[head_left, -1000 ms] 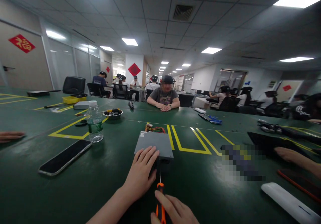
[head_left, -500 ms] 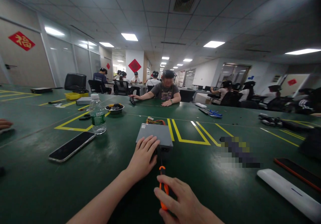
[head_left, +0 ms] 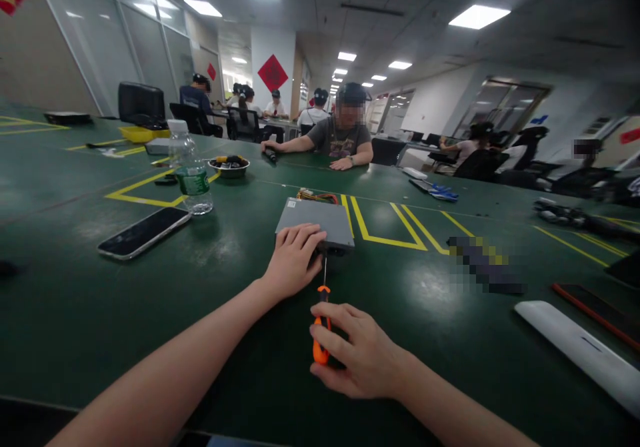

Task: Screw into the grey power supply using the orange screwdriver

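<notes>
A grey metal computer power supply (head_left: pixel 317 220) lies on the green table, with a bundle of coloured wires (head_left: pixel 318 197) at its far side. My left hand (head_left: pixel 296 260) grips its near left corner, fingers across the top and thumb down by the front face. In my right hand (head_left: pixel 357 348) is a screwdriver (head_left: pixel 323 340) with an orange and black handle, held between fingers and thumb. Its shaft points away from me to the front face of the power supply. Whether the tip sits in a screw is too small to make out.
Left of the power supply are a phone (head_left: pixel 145 232), a water bottle (head_left: pixel 193 177) and a metal bowl (head_left: pixel 229 167) of small items. A white case (head_left: pixel 575 340) lies at right. Blue-handled pliers (head_left: pixel 443 191) lie farther back. Across the table sits a person (head_left: pixel 345 133).
My view has tilted down, so the table and hands appear higher in the picture. My left hand stays on the power supply, and the screwdriver stays in my right hand against its front.
</notes>
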Motion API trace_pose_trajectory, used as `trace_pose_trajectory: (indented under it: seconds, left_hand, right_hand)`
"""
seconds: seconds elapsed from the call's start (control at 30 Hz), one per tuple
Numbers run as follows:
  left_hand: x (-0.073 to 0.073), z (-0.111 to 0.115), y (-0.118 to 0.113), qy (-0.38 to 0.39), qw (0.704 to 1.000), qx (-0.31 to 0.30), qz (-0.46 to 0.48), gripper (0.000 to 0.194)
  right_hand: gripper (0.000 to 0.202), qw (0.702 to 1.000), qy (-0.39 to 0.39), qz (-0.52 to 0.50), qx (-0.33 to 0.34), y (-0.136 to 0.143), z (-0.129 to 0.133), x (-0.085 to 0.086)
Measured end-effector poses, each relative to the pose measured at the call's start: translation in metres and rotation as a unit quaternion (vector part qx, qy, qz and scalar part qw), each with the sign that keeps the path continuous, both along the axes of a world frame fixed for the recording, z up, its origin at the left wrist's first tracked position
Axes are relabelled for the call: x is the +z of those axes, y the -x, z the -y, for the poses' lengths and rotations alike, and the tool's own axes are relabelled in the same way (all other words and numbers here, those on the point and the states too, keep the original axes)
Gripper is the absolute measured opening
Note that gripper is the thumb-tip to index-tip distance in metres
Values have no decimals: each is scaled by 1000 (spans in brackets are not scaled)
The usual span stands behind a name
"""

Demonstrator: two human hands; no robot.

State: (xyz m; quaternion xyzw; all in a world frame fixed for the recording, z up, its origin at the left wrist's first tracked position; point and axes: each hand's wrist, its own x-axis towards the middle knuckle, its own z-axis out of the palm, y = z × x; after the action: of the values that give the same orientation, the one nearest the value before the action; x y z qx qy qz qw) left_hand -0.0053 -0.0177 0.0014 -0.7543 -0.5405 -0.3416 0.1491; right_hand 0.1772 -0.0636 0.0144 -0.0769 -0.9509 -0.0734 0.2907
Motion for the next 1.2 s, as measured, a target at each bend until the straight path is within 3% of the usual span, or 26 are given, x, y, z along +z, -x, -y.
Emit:
trace_pose_trajectory:
  seconds: [0.17,0.37,0.5,0.63,0.9,1.1,1.2]
  left_hand:
    - [-2,0,-1,11,1000,5,-2,36]
    - [-4,-2,-1,2,1000,-8,-4,34]
    - [-3,-2,-1,17,1000,-6,-1,35]
    - [0,0,-2,18,1000,2,-1,33]
    - [-1,-2,-1,-7,1000,0,5,29]
    - [-1,-3,-1,-16,1000,0,10,26]
    - [-2,-3,-1,-16,1000,0,9,26]
  right_hand:
    - [25,999,-21,-22,22,-3,0,5]
    - [24,998,23,-58,-4,-8,-1,-3]
    - [29,999,42,-27,-1,-8,-1,-2]
    - [29,1000,7,4,1,-8,1,4]
    - [27,997,-18,-76,-14,-4,1,-3]
    - [33,999,12,30,-21,-1,4,-2]
    - [31,1000,-16,-20,-13,-2,3,0]
